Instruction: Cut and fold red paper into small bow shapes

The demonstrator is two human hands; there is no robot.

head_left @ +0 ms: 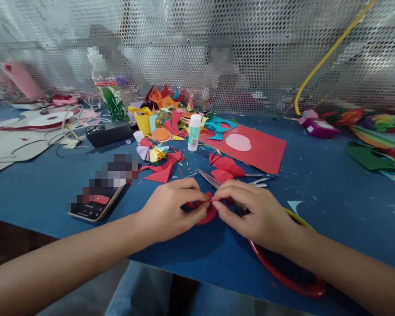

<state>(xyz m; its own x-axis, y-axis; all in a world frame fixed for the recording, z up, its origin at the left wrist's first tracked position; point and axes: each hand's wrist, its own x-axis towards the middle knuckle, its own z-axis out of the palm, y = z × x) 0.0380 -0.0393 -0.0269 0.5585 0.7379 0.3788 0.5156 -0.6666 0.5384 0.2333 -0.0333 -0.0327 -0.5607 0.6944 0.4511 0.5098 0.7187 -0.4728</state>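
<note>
Both hands meet over the front of the table, pinching a small red paper piece (208, 214) between them. My left hand (174, 206) grips its left side with thumb and fingers. The fingertips of my right hand (253, 210) close on its right edge. Under my right hand lie scissors (206, 177) with red and yellow handles, partly hidden by the hand. Just beyond are cut red paper shapes (228, 166). A glue stick (194, 134) stands upright behind the hands, beside a red sheet (266, 149) with a pink paper oval (238, 142) on it.
A phone (102, 193) lies at the left, near a black case (108, 133) and a bottle (110, 96). Colourful paper scraps (164, 101) pile up at the back. White cables (66, 123) run across the left. A perforated metal panel (266, 52) closes off the far side.
</note>
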